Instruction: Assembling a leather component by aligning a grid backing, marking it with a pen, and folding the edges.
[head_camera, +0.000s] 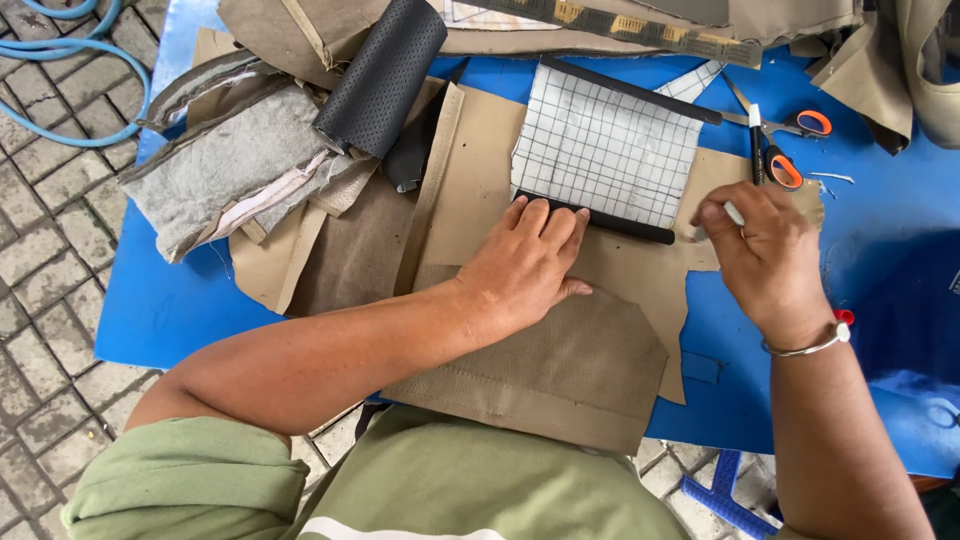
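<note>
Olive-green sleeves frame the view; beyond them the left hand (525, 262) lies open and flat, pinning a tan fabric panel (560, 365) and the black edge of a white grid-lined pattern sheet (605, 150) to the blue worktop (170, 300). The right hand (760, 250) pinches one small white marker (733, 213) closed between its fingertips. One sheet, limp and light, probably shifts easily; best pressed near its stiffer black edge. One pair of orange-handled scissors (790, 150) lies near.

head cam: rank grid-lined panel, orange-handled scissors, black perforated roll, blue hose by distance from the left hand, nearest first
From the left hand:
1. Grid-lined panel, fingertips at its lower black edge.
2. Black perforated roll, up and left.
3. Orange-handled scissors, up and right.
4. Blue hose, far left on the paving.
</note>
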